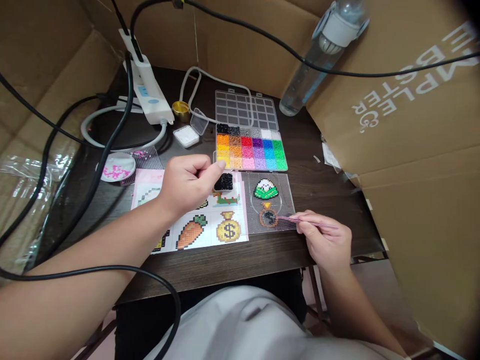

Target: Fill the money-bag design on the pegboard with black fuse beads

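Note:
My left hand (pixel 189 180) is closed, its thumb pressed on the raised clear lid (pixel 228 155) of a small box of black beads (pixel 224 182). The box is over the top edge of the pattern sheet (pixel 210 200). In my right hand (pixel 327 237) is a pair of pink tweezers (pixel 300 220), pointing left. Their tips are at a ring of brown beads (pixel 262 223) on the clear pegboard (pixel 287 200). Dark beads lie inside that ring, with a small orange-yellow piece above it. Farther up the board sits a finished-looking green and white bead figure (pixel 266 189).
Behind my hands lies an open sorting case (pixel 258 145) of coloured beads. A white bead box (pixel 186 136), a gold cup (pixel 181 111), a dish of pink beads (pixel 117 168) and a power strip (pixel 148 92) stand left. A water bottle (pixel 318 65) leans at the back; black cables (pixel 123 125) cross the view.

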### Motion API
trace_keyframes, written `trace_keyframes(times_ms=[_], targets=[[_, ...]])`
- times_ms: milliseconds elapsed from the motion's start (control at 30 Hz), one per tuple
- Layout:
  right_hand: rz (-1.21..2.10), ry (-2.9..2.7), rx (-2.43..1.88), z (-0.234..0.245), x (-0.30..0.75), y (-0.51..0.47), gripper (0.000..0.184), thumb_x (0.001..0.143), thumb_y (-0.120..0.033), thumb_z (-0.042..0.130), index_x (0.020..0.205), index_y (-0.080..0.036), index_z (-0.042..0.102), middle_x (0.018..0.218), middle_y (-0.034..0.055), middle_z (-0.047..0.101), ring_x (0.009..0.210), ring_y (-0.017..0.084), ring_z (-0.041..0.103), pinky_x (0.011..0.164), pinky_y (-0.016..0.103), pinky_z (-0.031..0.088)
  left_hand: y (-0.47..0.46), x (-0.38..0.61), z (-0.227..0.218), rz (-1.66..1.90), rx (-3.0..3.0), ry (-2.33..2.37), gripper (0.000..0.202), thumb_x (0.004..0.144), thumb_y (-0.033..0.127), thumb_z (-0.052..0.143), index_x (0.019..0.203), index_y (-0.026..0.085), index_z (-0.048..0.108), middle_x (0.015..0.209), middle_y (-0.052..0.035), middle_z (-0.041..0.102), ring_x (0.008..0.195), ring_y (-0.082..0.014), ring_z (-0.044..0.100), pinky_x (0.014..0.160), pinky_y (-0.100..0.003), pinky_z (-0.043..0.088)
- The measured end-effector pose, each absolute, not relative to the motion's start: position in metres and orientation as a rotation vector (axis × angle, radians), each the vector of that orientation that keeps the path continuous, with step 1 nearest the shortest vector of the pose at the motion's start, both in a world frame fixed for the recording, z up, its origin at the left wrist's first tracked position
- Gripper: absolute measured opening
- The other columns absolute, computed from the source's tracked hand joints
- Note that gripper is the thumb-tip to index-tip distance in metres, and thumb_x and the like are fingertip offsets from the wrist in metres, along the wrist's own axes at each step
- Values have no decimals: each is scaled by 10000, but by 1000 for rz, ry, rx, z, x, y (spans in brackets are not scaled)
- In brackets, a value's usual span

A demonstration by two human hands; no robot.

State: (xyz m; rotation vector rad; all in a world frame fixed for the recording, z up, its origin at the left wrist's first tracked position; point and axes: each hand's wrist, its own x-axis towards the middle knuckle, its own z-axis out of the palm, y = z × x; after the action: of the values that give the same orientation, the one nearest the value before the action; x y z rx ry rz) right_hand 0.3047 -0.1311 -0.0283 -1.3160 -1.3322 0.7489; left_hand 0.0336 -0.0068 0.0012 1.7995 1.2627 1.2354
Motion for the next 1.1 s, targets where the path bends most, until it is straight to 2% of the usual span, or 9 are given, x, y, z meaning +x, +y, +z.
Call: trace_keyframes(times_ms=[233,467,633,967,1100], targets=[[764,-1387,-1312,-31,302,-134,193,844,-154,665,888,-297,786,849,28,780,717,188,668,658,357,544,-8,34,1,1237,1806,1269,485,796,282,637,445,173,320,445,39,253,450,-76,245,437,-288,203],[733,-1410,-1388,-31,302,-135,141,832,-169,681,855,-260,785,853,48,783,766,209,704,699,378,574,-9,34,1,1237,1814,1269,474,803,278,639,446,175,344,449,37,268,454,-80,252,443,-289,203],[666,-1431,-1408,-31,301,-134,162,823,-143,690,859,-266,789,853,27,793,777,190,719,762,362,584,-9,34,1,1239,1812,1271,475,805,276,633,445,175,339,448,38,269,452,-79,256,442,-285,208],[708,-1439,-1333,-33,301,-134,210,837,-96,666,873,-266,784,876,15,786,787,159,707,673,287,577,-8,35,1,1225,1811,1291,462,782,279,634,441,180,339,443,43,274,447,-80,262,435,-281,216],[689,-1421,-1354,-32,302,-135,204,828,-97,678,863,-266,786,870,16,787,787,158,706,691,291,575,-8,34,0,1232,1821,1284,469,787,279,635,444,178,331,448,44,262,450,-77,252,436,-283,207]])
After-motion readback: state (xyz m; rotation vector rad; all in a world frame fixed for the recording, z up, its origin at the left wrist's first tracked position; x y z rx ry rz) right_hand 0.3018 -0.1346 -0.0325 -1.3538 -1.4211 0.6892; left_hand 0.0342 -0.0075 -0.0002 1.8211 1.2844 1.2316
